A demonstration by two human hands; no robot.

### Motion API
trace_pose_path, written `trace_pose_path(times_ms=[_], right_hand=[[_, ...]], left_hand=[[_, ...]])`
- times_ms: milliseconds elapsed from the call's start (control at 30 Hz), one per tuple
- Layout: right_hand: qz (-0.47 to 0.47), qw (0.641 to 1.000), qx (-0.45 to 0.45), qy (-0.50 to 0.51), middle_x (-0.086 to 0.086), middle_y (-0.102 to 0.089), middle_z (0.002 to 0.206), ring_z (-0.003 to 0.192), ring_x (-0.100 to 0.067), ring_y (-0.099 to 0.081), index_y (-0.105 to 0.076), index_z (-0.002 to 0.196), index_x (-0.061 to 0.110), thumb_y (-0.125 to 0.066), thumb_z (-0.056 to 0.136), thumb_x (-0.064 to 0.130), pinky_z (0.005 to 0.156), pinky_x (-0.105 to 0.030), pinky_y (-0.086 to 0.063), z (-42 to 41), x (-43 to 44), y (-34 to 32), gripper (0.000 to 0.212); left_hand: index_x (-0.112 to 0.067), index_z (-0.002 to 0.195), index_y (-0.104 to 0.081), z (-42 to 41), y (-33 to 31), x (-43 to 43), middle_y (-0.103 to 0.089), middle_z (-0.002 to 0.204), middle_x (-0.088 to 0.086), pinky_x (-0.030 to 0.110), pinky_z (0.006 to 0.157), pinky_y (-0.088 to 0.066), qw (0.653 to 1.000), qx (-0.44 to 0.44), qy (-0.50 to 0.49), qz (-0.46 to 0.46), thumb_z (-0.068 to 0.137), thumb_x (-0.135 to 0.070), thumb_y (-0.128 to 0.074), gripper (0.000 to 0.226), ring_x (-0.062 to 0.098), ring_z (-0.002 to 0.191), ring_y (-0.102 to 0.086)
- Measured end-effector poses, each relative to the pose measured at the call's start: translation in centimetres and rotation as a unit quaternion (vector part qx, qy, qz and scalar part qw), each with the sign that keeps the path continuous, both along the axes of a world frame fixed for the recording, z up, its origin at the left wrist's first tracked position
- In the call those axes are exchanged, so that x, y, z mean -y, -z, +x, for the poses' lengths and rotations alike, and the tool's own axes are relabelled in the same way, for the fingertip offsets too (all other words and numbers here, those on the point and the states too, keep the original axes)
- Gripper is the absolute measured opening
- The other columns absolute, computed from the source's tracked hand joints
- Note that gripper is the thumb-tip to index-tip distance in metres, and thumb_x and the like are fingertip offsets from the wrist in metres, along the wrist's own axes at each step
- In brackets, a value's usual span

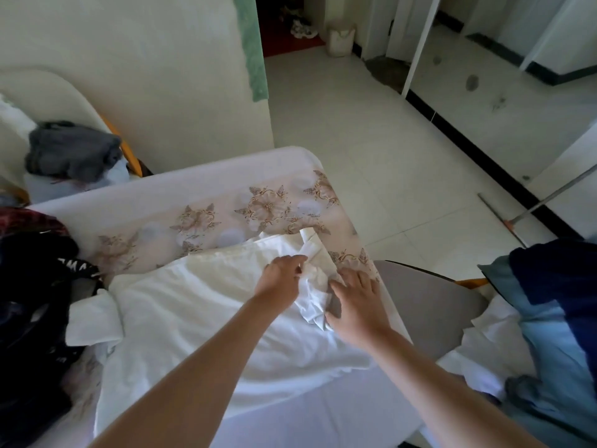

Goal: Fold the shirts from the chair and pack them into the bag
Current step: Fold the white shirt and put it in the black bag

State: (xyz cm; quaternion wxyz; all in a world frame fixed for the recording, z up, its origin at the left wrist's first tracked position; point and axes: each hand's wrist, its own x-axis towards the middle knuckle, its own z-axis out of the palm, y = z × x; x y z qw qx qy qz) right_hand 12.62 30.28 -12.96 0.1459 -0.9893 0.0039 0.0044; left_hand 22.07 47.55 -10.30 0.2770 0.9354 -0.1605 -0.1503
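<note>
Shirt [193,305] cloth is lying limp and light, so your left hand [280,279] is pinching its bunched sleeve while your right hand [357,302] is pressing flat, fingers spread.

A floral tablecloth [226,218] covers the table in the middle of the scene. On the far left, a green towel [250,46] hangs down the cream wall. Beyond it, sneakers [302,29] lie on a red floor past the doorway, with a pale bin [340,40] just to their right. A mop [529,208] lies on the white tiles at the right.
</note>
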Motion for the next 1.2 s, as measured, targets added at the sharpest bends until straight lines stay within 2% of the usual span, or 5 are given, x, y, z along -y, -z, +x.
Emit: trace_pose_path(times_ms=[233,433,633,933,1200], right_hand=[[0.106,0.979,0.043,-0.17,0.012,-0.058,0.113,0.102,-0.012,-0.054,-0.063,0.111,0.031,-0.067,0.071,0.021,0.097,-0.037,-0.043,-1.0,-1.3,-1.0,0.042],[0.162,0.966,-0.103,-0.175,0.012,-0.049,0.135,0.11,-0.006,-0.052,-0.023,0.152,0.036,-0.077,0.078,0.022,0.097,-0.022,-0.044,-1.5,-2.5,-1.7,0.092],[0.092,0.984,-0.053,-0.14,0.005,-0.065,0.094,0.087,-0.02,-0.062,-0.072,0.103,0.026,-0.062,0.076,0.001,0.074,-0.029,-0.045,-0.7,-2.2,-1.1,0.038],[0.207,0.966,-0.137,-0.071,0.026,-0.059,0.08,0.071,0.009,-0.055,-0.075,0.096,0.033,-0.066,0.087,0.027,0.066,-0.011,-0.04,0.1,-2.4,-2.2,0.014],[0.053,0.985,-0.07,0.151,0.008,-0.065,0.087,0.084,-0.019,-0.065,-0.064,0.087,0.029,-0.07,0.079,0.046,0.07,-0.03,-0.047,1.1,0.5,-0.4,0.02]], left_hand=[[-0.042,0.055,-0.064,-2.6,-1.2,-9.3,-0.06,0.091,-0.019,0.015,0.086,-0.039,0.997,-0.045,0.023,0.052,0.073,0.014,-0.045,0.062,0.007,0.097,-0.055],[-0.023,0.081,-0.07,-3.3,-0.7,-9.6,-0.06,0.098,-0.006,0.031,0.081,-0.051,0.995,-0.024,-0.086,0.039,0.085,-0.003,-0.052,0.028,0.016,0.093,-0.06],[-0.017,0.11,-0.064,-2.3,0.0,-6.1,-0.063,0.108,0.004,0.035,0.09,-0.045,0.985,-0.027,-0.071,0.155,0.092,-0.02,-0.056,0.02,0.026,0.107,-0.057],[-0.021,0.12,-0.053,0.8,-1.4,-6.3,-0.054,0.12,0.002,0.035,0.09,-0.043,0.973,-0.031,-0.02,0.226,0.086,-0.011,-0.056,0.036,0.024,0.114,-0.049],[-0.022,0.121,-0.057,4.7,-1.6,0.8,-0.061,0.118,0.003,0.036,0.084,-0.046,0.987,0.026,0.022,0.155,0.098,-0.039,-0.05,0.03,0.025,0.112,-0.057]])
